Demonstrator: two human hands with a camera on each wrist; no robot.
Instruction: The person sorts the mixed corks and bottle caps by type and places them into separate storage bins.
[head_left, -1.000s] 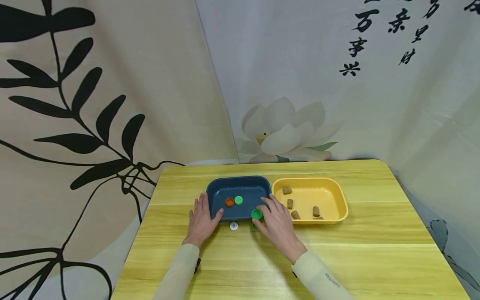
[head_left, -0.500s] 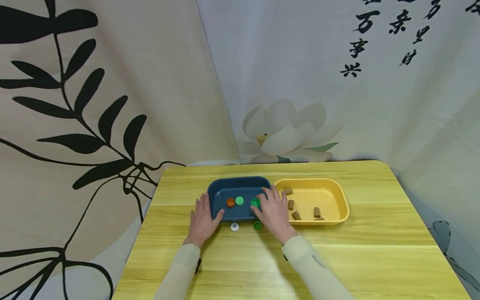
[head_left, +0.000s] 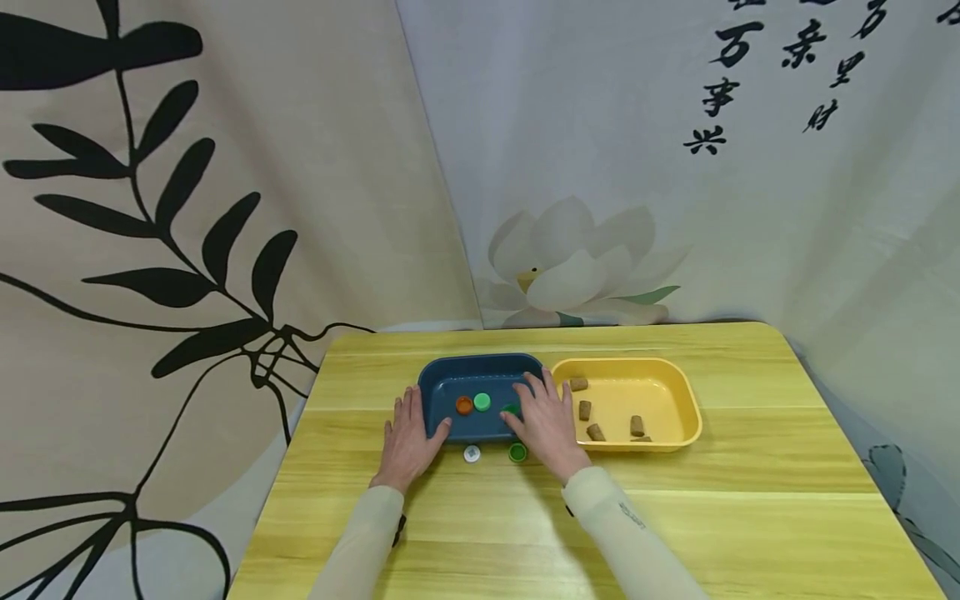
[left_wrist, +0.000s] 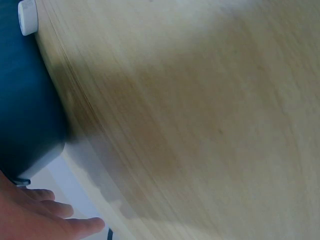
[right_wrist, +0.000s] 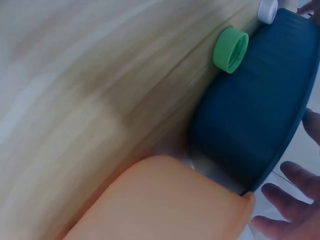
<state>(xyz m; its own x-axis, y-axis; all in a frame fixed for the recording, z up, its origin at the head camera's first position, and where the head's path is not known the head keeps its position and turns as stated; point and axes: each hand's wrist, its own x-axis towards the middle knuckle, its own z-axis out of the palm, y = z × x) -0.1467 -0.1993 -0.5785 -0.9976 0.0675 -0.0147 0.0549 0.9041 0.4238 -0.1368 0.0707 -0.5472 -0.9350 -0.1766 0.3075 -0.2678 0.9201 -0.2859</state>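
In the head view, my left hand (head_left: 408,442) rests with straight fingers along the left side of a blue tray (head_left: 442,369), thumb at its front rim. My right hand (head_left: 551,427) reaches over the tray's right end, thumb and fingers apart. Below them a dark green bottle cap (head_left: 512,409) is partly hidden. An orange cap (head_left: 464,406) and a light green cap (head_left: 482,402) lie side by side in the tray. On the table before it are a white cap (head_left: 472,453) and another green cap (head_left: 517,452), also visible in the right wrist view.
A yellow tray (head_left: 667,392) stands close to the blue tray's right, with several corks (head_left: 637,426) in it. Both are on a wooden table (head_left: 750,500). A printed curtain (head_left: 600,167) hangs behind.
My right hand has moved up and left over the blue tray, carrying a green cap from its front edge; the cap now sits lower and darker beneath the fingers. My left hand stays put.
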